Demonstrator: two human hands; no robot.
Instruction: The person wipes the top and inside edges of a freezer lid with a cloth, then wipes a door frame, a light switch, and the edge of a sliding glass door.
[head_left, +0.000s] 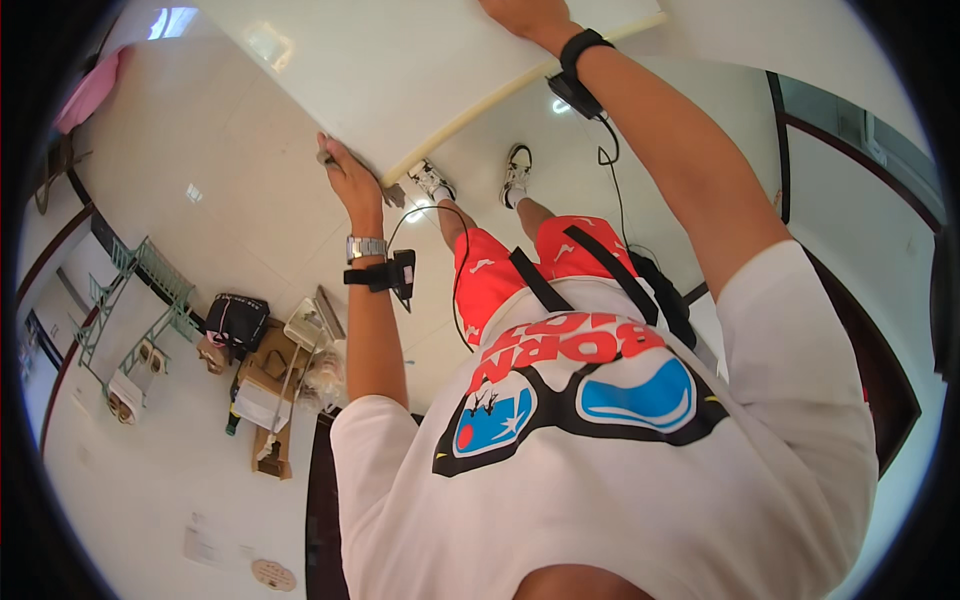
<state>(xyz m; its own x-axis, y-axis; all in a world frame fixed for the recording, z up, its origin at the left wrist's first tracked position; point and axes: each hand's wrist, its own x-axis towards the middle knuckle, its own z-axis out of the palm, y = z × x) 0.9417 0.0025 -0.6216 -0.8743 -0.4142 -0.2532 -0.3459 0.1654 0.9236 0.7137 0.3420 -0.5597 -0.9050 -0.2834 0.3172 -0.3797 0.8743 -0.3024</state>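
Note:
A glossy white panel (390, 75) with a cream-coloured edge strip (480, 109) spans the top of the view, before my body. My left hand (352, 180) is at its near left corner, the fingers along the side edge. Bits of what looks like a grey cloth (394, 196) show at the fingers and behind the corner, pressed between hand and panel. My right hand (534, 21) reaches over the panel near its right end. The top of the picture cuts off its fingers, so whatever it holds or touches is hidden.
Cables hang from the black devices strapped to both wrists (381, 276). At the left wall stand a green metal rack (161, 274) with shoes, a black bag (236, 321) and cardboard boxes (266, 367). A pink basin (90, 94) is at far left. Pale tiles (247, 195) cover the floor.

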